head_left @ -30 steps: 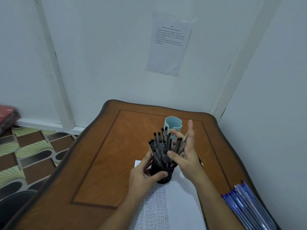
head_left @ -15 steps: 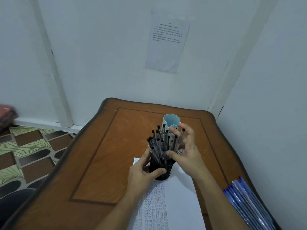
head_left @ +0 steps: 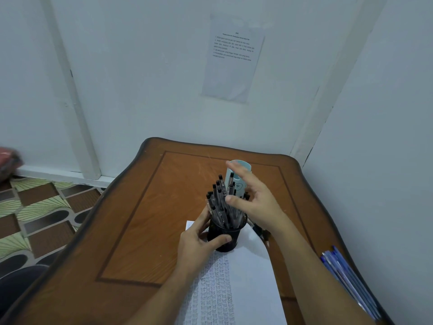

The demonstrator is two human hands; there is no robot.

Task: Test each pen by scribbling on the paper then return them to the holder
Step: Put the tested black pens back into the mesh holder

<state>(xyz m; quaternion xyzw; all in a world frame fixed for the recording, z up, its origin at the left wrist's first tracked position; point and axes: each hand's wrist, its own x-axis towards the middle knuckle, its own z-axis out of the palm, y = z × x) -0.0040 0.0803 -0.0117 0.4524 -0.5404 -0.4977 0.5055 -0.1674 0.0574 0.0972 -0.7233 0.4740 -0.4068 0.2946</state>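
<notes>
A black mesh holder [head_left: 226, 235] full of several black-capped pens [head_left: 219, 200] stands on the top edge of a white paper [head_left: 248, 277] covered with rows of scribbles. My left hand [head_left: 195, 242] grips the holder's left side, thumb across its front. My right hand [head_left: 256, 202] hovers over the right of the pen bundle with fingers spread and straight. Its thumb tip lies against the pens and its index finger points up. No pen is pinched in it that I can see.
A light blue cup [head_left: 241, 168] stands just behind the holder, partly hidden by my right hand. A bundle of blue pens [head_left: 349, 282] lies at the wooden table's [head_left: 140, 219] right edge. A dark pen [head_left: 257, 229] lies under my right wrist. White walls close in behind and on the right.
My right hand had its fingers curled around the pens in the holder; now they are spread and lifted. My left hand stays on the holder.
</notes>
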